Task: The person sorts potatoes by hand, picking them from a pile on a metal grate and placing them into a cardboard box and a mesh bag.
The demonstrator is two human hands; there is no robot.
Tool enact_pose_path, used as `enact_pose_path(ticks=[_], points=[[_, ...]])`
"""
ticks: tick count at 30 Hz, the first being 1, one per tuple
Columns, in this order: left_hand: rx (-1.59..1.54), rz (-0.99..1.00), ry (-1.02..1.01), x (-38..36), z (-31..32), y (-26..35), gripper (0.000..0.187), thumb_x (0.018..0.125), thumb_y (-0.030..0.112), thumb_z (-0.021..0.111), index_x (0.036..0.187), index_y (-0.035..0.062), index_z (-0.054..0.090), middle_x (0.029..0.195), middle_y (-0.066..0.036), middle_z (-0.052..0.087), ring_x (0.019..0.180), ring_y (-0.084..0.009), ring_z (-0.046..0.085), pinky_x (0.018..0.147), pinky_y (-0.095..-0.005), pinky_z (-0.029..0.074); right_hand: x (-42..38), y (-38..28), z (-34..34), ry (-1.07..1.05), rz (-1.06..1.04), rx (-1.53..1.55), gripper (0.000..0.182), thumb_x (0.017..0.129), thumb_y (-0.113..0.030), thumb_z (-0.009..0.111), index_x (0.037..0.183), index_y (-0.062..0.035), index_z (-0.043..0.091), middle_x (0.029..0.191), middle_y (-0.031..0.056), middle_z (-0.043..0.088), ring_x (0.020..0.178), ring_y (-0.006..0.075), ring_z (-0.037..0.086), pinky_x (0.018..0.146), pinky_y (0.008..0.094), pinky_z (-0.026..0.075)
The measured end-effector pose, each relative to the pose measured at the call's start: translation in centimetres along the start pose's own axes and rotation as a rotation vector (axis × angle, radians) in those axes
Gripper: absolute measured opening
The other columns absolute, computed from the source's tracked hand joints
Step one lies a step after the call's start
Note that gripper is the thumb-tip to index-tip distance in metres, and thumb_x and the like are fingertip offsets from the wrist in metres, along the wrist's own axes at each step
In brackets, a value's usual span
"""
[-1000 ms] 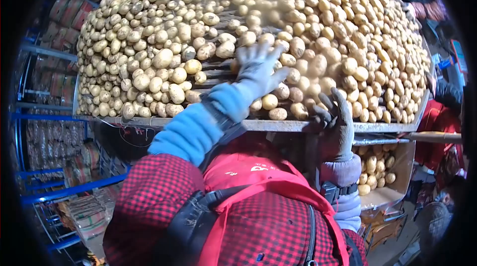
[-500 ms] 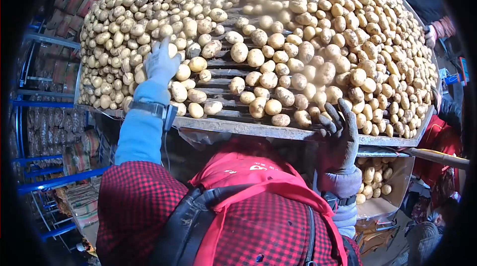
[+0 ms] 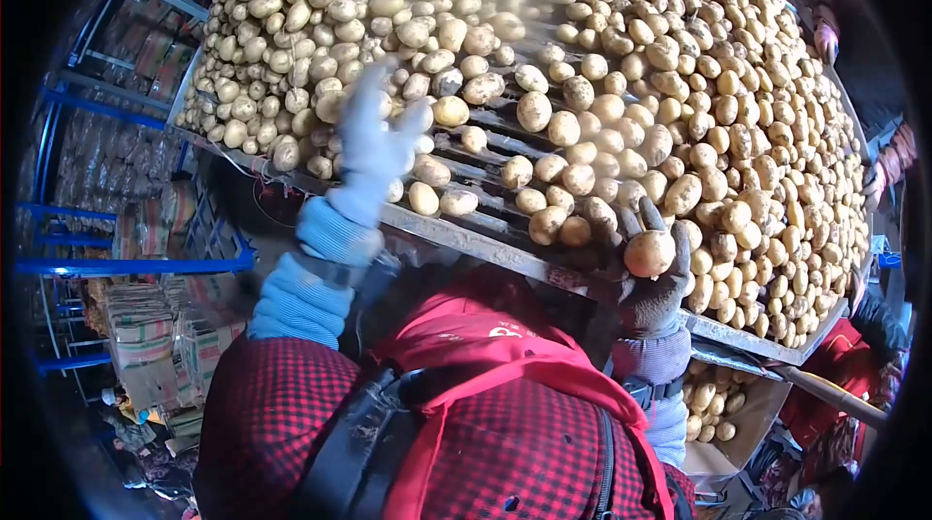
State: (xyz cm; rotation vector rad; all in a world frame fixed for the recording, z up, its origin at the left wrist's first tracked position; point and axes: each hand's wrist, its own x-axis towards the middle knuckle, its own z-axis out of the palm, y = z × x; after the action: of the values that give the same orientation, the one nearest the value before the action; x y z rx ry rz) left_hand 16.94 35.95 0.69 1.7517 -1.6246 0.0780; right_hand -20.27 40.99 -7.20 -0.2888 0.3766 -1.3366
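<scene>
My left hand (image 3: 377, 132), in a pale blue glove and blurred by motion, is over the potatoes at the left of the slatted sorting table (image 3: 466, 240). Its thumb stands apart from the fingers and nothing shows in it. At the table's near edge my right hand (image 3: 652, 299), in a dark, dirty glove, faces up. A round potato (image 3: 649, 254) lies in it, with the fingers curled behind and beside the potato. Loose potatoes (image 3: 547, 226) lie on the slats between the two hands. Larger heaps cover the left and right sides.
A cardboard box (image 3: 755, 418) with potatoes stands below the table's near right edge. Beside it a wooden pole (image 3: 833, 394) sticks out. Other people's hands (image 3: 825, 39) are at the right edge. On the left are blue metal racks (image 3: 136, 267) and stacked sacks (image 3: 146, 326).
A potato has come into my right hand, which was empty. My left hand has lifted slightly and drawn back towards me. The whole view has turned, so the table looks tilted.
</scene>
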Motion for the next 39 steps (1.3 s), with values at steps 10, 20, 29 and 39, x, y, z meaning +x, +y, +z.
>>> enact_pose_path(ticks=[10,20,29,39], points=[[0.448,-0.514,-0.116,3.5,0.1,-6.3,0.069,0.083,0.047,0.078,0.143,0.0197,0.058,0.141,-0.026,0.056,0.123,-0.0450,0.059,0.105,-0.0499,0.048,0.1,-0.7,-2.4,-0.035,0.308,0.232,0.057,0.107,-0.049,0.048,0.141,-0.0046,0.055,0.134,0.0183,0.064,0.112,0.0351,0.069,0.072,0.0406,0.062],[-0.806,-0.381,-0.595,2.8,7.2,6.6,0.059,0.108,0.057,0.044,0.136,0.0080,0.060,0.092,0.000,0.066,0.059,-0.0013,0.051,0.046,-0.0170,0.034,-1.1,-1.3,-1.4,0.045,0.311,0.062,0.056,0.104,-0.054,0.051,0.115,-0.0013,0.068,0.095,0.0162,0.076,0.074,0.0246,0.073,0.055,0.0358,0.057],[-1.177,-0.172,-1.409,-3.5,14.6,24.6,0.047,0.104,0.038,0.062,0.141,0.0082,0.059,0.108,0.001,0.065,0.083,-0.0071,0.061,0.075,-0.0227,0.053,-12.7,-3.1,-2.0,0.099,0.370,-0.075,0.047,0.103,-0.042,0.060,0.121,0.0010,0.065,0.117,0.0127,0.071,0.106,0.0257,0.073,0.095,0.0393,0.059],[-0.858,0.675,-1.034,-8.3,17.0,32.2,0.058,0.092,0.027,0.074,0.143,0.0041,0.056,0.139,-0.022,0.061,0.131,-0.0354,0.058,0.113,-0.0426,0.043,-20.8,-3.4,-2.6,0.280,-0.122,-0.082,0.053,0.106,-0.027,0.057,0.152,-0.0032,0.044,0.136,0.0201,0.062,0.118,0.0263,0.066,0.103,0.0408,0.056]])
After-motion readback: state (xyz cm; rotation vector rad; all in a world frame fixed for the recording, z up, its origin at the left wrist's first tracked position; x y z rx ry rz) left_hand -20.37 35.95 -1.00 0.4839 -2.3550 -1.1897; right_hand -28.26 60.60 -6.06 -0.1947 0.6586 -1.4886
